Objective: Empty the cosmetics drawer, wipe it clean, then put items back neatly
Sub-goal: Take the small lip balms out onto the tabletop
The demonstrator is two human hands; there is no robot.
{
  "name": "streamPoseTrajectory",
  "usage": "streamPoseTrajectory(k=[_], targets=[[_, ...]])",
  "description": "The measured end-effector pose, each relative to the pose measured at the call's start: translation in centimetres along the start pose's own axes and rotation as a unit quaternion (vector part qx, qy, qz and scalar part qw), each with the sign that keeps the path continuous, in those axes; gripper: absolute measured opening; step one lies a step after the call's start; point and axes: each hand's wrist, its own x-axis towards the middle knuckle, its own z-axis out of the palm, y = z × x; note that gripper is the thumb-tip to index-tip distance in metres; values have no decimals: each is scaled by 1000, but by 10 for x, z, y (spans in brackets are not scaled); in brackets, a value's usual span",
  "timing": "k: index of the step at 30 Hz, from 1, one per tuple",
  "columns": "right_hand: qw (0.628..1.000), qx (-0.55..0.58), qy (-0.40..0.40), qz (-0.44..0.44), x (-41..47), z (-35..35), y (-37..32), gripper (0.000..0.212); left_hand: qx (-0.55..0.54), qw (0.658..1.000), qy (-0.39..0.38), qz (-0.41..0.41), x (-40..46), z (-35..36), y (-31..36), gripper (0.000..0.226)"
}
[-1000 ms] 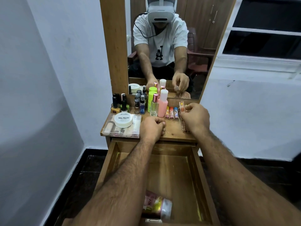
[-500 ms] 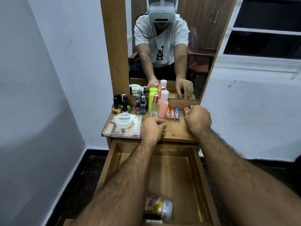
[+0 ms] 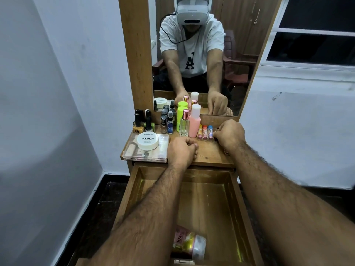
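Mostly emptied, wooden pull-out drawer is keeping one pink-labelled bottle at 6 o'clock; left hand resting clenched, right hand grip unclear, wiping pending.

The right hand lies curled at the desk's right edge, its fingertips turned under beside the blue-capped tube, so whether it grips anything cannot be told; the patterned thing beneath its wrist shows only as a sliver. The left hand is a closed fist at the front edge, and what, if anything, it encloses is hidden. In the drawer, the left forearm covers part of the pink bottle, whose label is too blurred to read, and the drawer's front is cut off by the bottom edge.
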Motion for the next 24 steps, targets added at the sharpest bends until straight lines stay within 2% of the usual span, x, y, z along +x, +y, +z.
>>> streamPoseTrajectory(k=[4,8,14,18,21,24], targets=[[1000,14,-9,-16,-2,-1,5,11,1,1000,3,1,-1,0,0,8],[999,37,0,-23,-6,-4,6,13,7,1000,7,3,-2,0,1,9],[993,85,53,-66,-26,-14,4,16,55,998,3,18,-7,-3,4,9],[989,97,44,-105,-65,-26,7,18,47,996,-48,65,-32,-15,8,21],[986,107,-6,-129,-103,-37,12,20,54,988,-91,111,-66,-29,1,25],[973,107,-133,-156,-140,-40,19,10,118,974,-123,152,-96,-44,-18,19]])
